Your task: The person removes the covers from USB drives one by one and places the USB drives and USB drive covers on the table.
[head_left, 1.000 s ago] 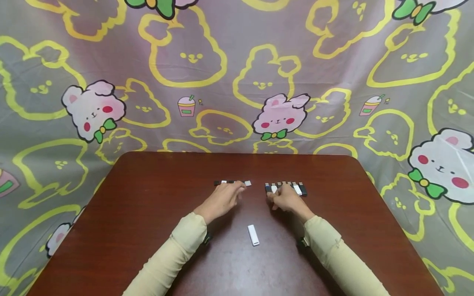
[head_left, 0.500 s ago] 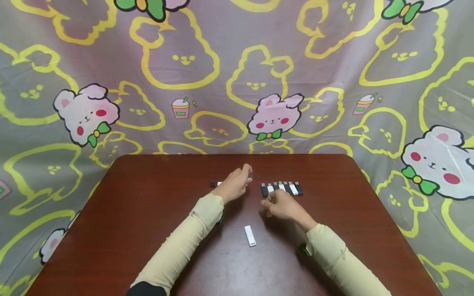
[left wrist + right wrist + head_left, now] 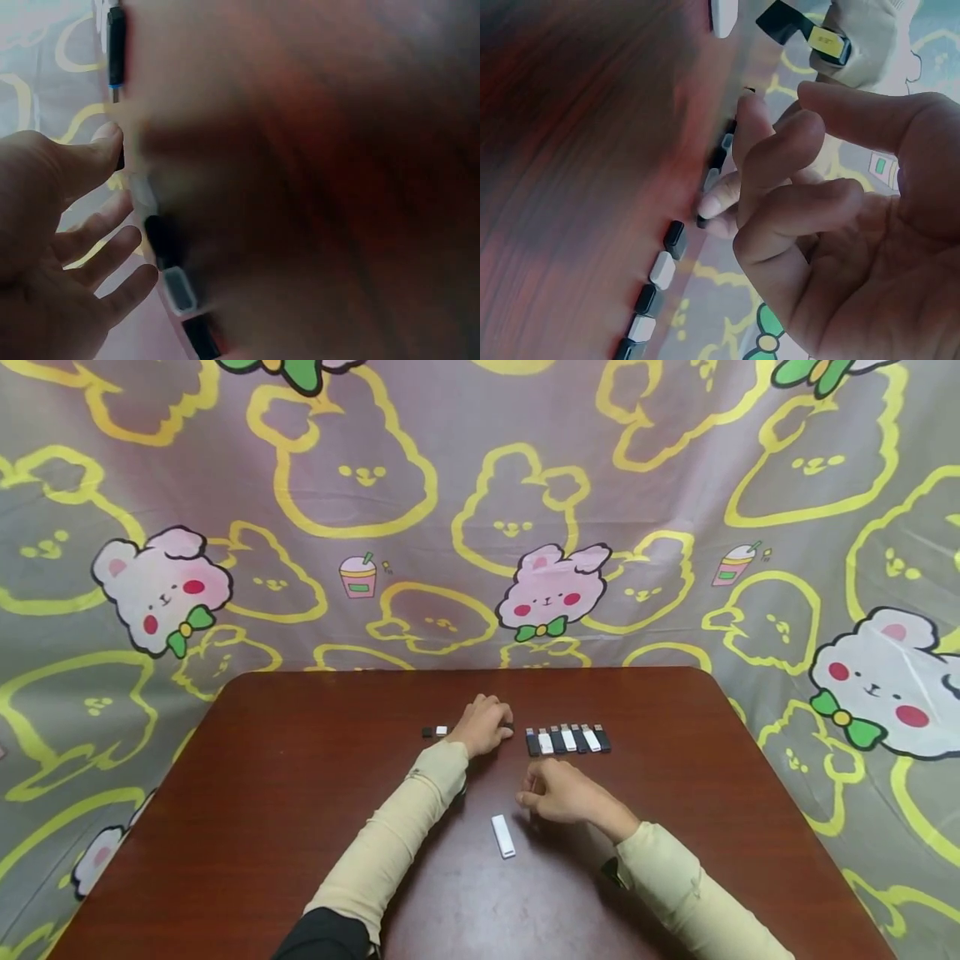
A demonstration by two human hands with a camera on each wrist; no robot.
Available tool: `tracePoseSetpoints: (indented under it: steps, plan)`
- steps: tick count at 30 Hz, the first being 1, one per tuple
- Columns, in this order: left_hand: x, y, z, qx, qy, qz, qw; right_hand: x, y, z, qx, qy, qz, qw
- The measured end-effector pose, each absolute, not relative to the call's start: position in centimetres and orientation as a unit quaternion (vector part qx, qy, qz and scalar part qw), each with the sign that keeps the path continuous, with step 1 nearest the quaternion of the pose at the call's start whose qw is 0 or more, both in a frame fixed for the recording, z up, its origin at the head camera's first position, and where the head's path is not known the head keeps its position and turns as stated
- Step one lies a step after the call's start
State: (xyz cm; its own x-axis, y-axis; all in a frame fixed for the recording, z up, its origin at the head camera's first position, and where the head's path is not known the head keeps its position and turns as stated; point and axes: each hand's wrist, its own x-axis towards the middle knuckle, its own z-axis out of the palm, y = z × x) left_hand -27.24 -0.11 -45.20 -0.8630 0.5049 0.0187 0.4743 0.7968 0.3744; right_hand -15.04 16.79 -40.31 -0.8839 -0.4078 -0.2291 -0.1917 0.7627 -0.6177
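Note:
My left hand (image 3: 482,724) is at the right end of a row of small caps, pinching a black cap (image 3: 121,154) between thumb and index finger, low over the table. Black and white caps, among them a white cap (image 3: 442,730), line up to its left, partly hidden by the hand. My right hand (image 3: 564,790) hovers with fingers loosely curled, holding nothing, on the near side of a row of USB sticks (image 3: 568,741). These alternate dark and white, metal plugs pointing away from me. One white USB stick (image 3: 503,836) lies alone nearer to me.
The brown table (image 3: 300,793) has rounded far corners. A patterned cloth (image 3: 420,552) hangs behind it and at both sides. Each wrist wears a strapped-on device; one strapped device (image 3: 829,43) shows in the right wrist view.
My left hand has moved right along the caps, lifted a dark cap, then lowered it at the row's right end. My right hand has drawn back from the USB sticks toward me.

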Motion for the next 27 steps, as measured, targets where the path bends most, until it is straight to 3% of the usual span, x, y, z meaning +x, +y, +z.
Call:
tracePoseSetpoints:
  steps: [11,21,27]
  plan:
    - [-27.4,-1.2,-45.8,0.268,0.946,0.177,0.032,-14.0,16.0,-40.5,-0.229,0.928,-0.24,0.17]
    - [-26.7,-2.0,-45.7,0.277,0.941,0.189,0.036,-13.5,14.9,-41.8,-0.279,0.917,-0.202,0.202]
    - [-26.8,-2.3,-45.5,0.286,0.939,0.188,0.036,-13.7,14.9,-42.3,-0.302,0.916,-0.188,0.184]
